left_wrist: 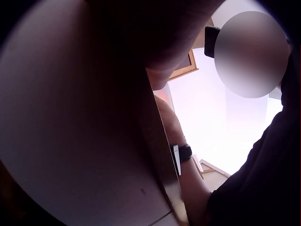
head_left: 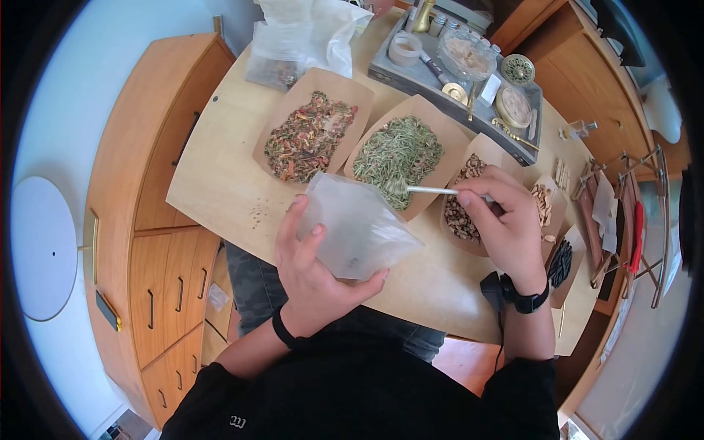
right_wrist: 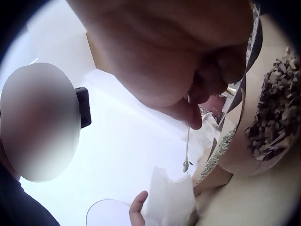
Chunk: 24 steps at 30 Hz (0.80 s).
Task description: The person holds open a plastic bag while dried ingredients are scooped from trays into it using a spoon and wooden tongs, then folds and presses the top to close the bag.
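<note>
My left hand [head_left: 315, 275] holds a translucent white pouch [head_left: 359, 227], tilted, with fingers along its left side and the thumb at its lower edge. A small dark patch shows through the pouch near the bottom. Between thumb and fingertips, my right hand [head_left: 506, 220] pinches the thin handle of a small spoon [head_left: 433, 190]. The spoon's end lies over the near edge of a paper tray [head_left: 449, 136] of dried green needle-like herb [head_left: 400, 150], just above the pouch. In the right wrist view, a bit of green clings to the spoon tip [right_wrist: 186, 165].
Left of the green herb is a tray of reddish-brown dried mix [head_left: 308, 139]. To the right are brown chunks [head_left: 460, 218], pale slices [head_left: 543, 205] and black sticks [head_left: 561, 264]. A grey tray [head_left: 381, 64] with jars stands behind, beside plastic bags [head_left: 315, 33]. Crumbs [head_left: 258, 211] dot the table [head_left: 220, 176].
</note>
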Available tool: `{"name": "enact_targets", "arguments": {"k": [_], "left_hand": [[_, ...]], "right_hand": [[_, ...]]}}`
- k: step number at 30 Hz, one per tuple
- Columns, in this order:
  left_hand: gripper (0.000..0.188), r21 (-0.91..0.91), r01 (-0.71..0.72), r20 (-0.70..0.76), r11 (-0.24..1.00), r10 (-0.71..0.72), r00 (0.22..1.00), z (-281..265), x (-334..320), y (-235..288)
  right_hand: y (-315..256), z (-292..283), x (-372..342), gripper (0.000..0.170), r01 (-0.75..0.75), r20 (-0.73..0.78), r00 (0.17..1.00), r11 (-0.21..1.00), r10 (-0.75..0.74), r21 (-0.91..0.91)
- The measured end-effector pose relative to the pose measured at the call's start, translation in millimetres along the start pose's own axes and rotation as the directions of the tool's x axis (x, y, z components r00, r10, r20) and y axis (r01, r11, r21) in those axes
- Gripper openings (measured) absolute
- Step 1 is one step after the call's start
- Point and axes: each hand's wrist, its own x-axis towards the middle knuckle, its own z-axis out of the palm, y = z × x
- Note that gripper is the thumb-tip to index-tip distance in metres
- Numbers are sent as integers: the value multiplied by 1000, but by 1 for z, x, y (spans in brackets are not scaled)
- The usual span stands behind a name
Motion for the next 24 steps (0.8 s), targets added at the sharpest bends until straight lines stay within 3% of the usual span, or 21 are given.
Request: {"name": "enact_targets", "arguments": {"k": [2,4,5,7,11,16,24], "left_hand": [[125,0,3,3,1000,-3,1000,0,0,0],[125,-10,-4,1,1000,4,1000,1,0,0],[125,-14,-6,3,1000,6,1000,1,0,1],[125,1,-9,-2,1000,9,1000,1,0,1],[125,10,-5,1,1000,5,1000,-1,0,1],[125,16,-13,4,1000,13,1000,0,1,2],[124,24,-6,7,1000,6,1000,-1,0,1]], "right_hand": [[-7,-2,-2,13,-17,53,998,1000,17,-10],[-10,-1,-3,11,196,59,979,980,-193,-45],[-6,-1,-1,11,193,56,980,980,-190,-47],[8,0,8,9,201,-125,963,942,-240,-268],[17,1,11,10,135,-172,964,929,-203,-344],[10,14,8,14,20,-15,1000,994,-22,-104],[19,12,6,14,-5,-73,997,996,12,86]]}}
